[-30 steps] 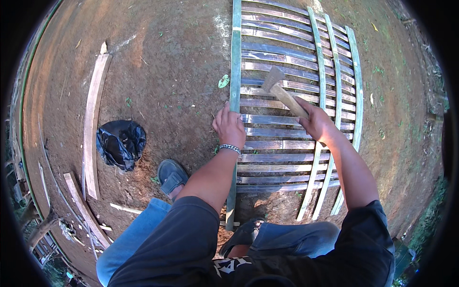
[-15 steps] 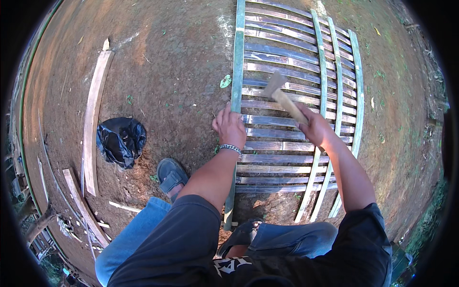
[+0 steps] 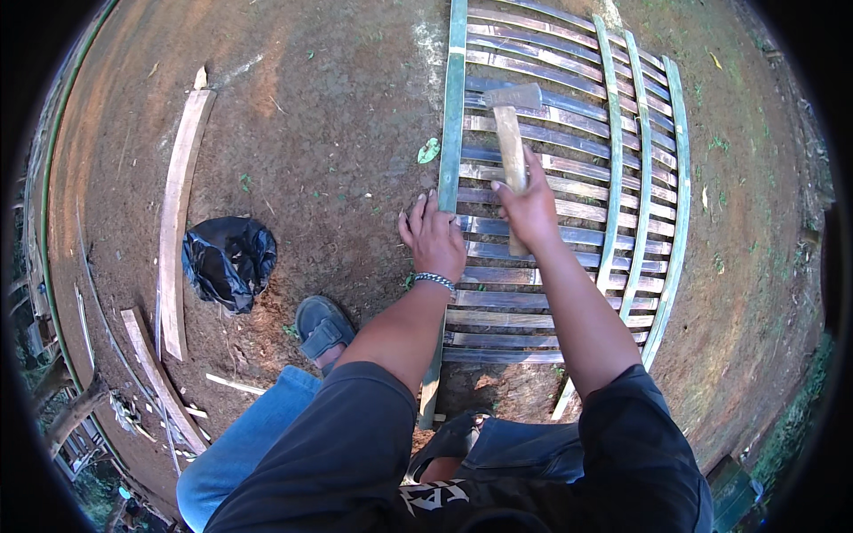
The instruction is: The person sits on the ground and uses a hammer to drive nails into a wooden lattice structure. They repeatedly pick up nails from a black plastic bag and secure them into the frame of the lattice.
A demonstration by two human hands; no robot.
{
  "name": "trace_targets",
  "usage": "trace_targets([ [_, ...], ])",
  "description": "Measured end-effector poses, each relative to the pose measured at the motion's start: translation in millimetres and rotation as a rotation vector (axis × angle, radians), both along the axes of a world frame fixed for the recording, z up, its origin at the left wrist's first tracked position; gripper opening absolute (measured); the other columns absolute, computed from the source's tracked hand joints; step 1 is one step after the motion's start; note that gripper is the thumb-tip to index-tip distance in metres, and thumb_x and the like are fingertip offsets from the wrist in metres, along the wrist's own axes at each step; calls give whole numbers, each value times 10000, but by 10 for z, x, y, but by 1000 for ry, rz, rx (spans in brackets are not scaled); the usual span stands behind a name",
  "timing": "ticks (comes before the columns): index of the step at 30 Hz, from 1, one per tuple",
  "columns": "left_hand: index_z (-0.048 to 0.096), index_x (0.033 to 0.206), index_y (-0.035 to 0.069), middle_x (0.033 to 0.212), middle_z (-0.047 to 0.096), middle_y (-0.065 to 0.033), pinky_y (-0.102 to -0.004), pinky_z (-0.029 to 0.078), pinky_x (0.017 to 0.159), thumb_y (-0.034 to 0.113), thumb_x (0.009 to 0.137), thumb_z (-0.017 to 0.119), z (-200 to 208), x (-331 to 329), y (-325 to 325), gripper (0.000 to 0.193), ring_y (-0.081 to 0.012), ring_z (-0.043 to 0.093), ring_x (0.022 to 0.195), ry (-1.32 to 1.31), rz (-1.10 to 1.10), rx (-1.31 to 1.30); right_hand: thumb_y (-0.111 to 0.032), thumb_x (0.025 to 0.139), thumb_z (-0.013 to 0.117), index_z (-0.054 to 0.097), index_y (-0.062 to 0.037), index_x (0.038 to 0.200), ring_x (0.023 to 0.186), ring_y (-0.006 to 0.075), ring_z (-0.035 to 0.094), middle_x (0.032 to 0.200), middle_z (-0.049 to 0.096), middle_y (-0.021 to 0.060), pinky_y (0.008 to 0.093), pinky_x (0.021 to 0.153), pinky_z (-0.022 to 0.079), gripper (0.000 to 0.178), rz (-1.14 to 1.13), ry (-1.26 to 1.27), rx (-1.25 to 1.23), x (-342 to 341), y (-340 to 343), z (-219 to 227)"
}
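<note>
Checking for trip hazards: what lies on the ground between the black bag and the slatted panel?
Head view: mostly bare dirt between black bag and slatted panel, plus one green leaf.

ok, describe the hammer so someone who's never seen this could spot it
Start at the slatted bamboo panel lying on the dirt. Over its middle, the right hand grips a pale wooden handle. The hammer is the only thing raised above the slats, with a grey metal head on top.

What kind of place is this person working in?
Most likely an outdoor yard or rural work site: bare dirt ground, a slatted bamboo panel lying flat on it, loose wooden planks nearby, and a hammer in the right hand.
</note>
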State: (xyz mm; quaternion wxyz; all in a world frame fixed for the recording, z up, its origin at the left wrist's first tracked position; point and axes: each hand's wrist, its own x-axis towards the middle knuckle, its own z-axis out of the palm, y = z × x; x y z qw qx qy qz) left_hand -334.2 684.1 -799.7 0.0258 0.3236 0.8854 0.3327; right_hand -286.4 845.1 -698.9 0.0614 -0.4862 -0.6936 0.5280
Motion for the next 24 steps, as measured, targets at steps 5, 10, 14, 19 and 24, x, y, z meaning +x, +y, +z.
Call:
trace_targets([
  [5, 602, 1049, 104, 1343, 582, -127, -600, 202, 1190, 119, 896, 636, 30, -4, -40, 158, -332, 472, 1355, -21, 28, 49, -78, 919, 728, 333, -85, 1573, 597, 154, 659, 997, 721, 160, 316, 571, 561, 765, -46, 101, -27, 148, -191, -310],
  [10, 605, 1057, 106, 1233, 612, -96, -588, 224, 1178, 136, 887, 647, 70, 4, -18, 177, -307, 524, 1270, -16, 70, 21, -54, 930, 697, 338, -61, 1555, 589, 150, 648, 971, 704, 135, 307, 548, 550, 721, -63, 123, -104, 325, -204, -576],
  [14, 607, 1054, 102, 1159, 642, -90, -553, 284, 1122, 152, 896, 650, 145, 55, 131, 170, -310, 558, 1207, 4, 192, 4, -55, 933, 695, 319, -52, 1560, 586, 151, 646, 961, 701, 132, 306, 549, 546, 731, -78, 144, -125, 321, -169, -615],
  [19, 615, 1021, 90, 1093, 666, -96, -510, 356, 1032, 152, 925, 641, 116, -38, 323, 117, -313, 582, 1139, -15, 360, 106, -55, 935, 693, 312, -48, 1563, 585, 148, 640, 962, 696, 125, 302, 552, 537, 734, -86, 164, -141, 326, -165, -636],
  [24, 645, 1001, 94, 1057, 681, -85, -484, 392, 1001, 148, 924, 666, 25, -80, 319, 97, -313, 606, 1074, -57, 391, 168, -34, 935, 686, 307, -45, 1567, 590, 141, 633, 986, 685, 127, 293, 552, 535, 737, -59, 151, -148, 315, -186, -585],
])
